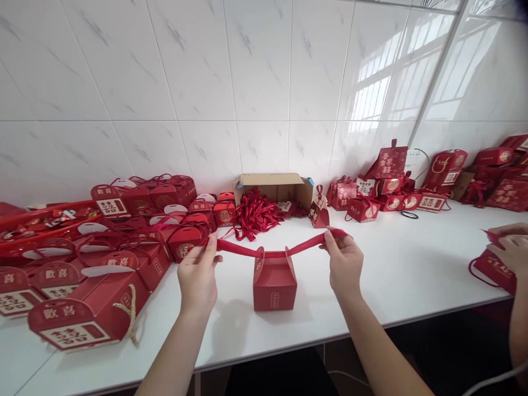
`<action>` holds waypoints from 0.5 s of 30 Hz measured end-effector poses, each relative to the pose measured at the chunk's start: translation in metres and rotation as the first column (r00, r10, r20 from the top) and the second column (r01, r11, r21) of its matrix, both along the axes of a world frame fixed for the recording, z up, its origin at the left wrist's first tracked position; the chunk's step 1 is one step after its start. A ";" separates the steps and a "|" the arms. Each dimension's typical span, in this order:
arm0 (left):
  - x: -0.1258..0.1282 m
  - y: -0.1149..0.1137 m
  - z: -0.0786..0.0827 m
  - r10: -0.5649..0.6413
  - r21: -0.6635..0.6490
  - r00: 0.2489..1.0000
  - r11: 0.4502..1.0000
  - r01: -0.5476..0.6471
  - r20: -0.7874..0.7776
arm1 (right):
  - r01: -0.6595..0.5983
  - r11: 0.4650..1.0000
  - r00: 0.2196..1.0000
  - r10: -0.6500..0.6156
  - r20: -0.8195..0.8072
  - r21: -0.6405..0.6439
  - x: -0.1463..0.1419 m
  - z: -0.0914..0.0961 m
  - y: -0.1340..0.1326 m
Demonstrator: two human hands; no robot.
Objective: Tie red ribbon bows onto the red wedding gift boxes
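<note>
At nine o'clock from the small red box (pixel 266 294), what fills the white table (pixel 391 264)?

"Rows of red boxes (pixel 150 261), led by a rope-handled box (pixel 113 300) near the front edge."

"And closer, also at nine?"

"A worker's left hand (pixel 200 272), thumb and fingers pinched tight on one end of a red ribbon (pixel 239 248)."

"Twelve o'clock?"

"Against the tiled wall (pixel 264 77), a heap of ribbons (pixel 256 214) lies before an open carton (pixel 293 192). At the dial's centre, the small red box stands upright on the table, the ribbon crossing between its two raised flaps."

"Three o'clock?"

"The right hand (pixel 344 261), closed in a matching pinch near the other end. Beyond, at two, boxes sit stacked; far out at three, a co-worker's hand (pixel 511 253) meets another red box (pixel 493 269)."
</note>
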State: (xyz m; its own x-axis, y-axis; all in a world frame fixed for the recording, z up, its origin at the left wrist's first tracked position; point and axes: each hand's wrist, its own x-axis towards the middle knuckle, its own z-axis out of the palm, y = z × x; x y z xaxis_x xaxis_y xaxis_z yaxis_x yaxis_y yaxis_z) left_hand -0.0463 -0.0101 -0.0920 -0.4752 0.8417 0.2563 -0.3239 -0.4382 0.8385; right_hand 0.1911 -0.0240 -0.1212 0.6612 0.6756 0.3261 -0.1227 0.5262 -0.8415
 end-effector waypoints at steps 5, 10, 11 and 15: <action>0.002 0.002 0.030 0.076 0.138 0.968 0.989 -0.043 -0.240 | -0.010 0.994 0.976 -0.014 0.219 0.108 -0.001 0.035 0.002; 0.015 0.003 0.064 -0.143 0.176 0.917 0.959 0.221 -0.372 | -0.354 0.923 0.913 0.306 0.270 0.152 -0.013 0.072 0.008; 0.018 0.004 0.069 -0.177 0.175 0.907 0.950 0.260 -0.383 | -0.410 0.900 0.892 0.359 0.276 0.152 -0.015 0.077 0.010; 0.027 0.005 0.082 -0.223 0.179 0.877 0.929 0.323 -0.425 | -0.506 0.846 0.841 0.439 0.317 0.170 -0.022 0.091 0.015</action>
State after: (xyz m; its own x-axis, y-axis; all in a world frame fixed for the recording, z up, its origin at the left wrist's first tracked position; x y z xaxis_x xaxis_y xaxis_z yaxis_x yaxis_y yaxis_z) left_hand -0.0192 -0.0056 -0.0102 -0.0540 0.8130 0.5798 -0.1284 -0.5815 0.8034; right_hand 0.1689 -0.0090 -0.0303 0.1509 0.7632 0.6283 -0.2067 0.6459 -0.7349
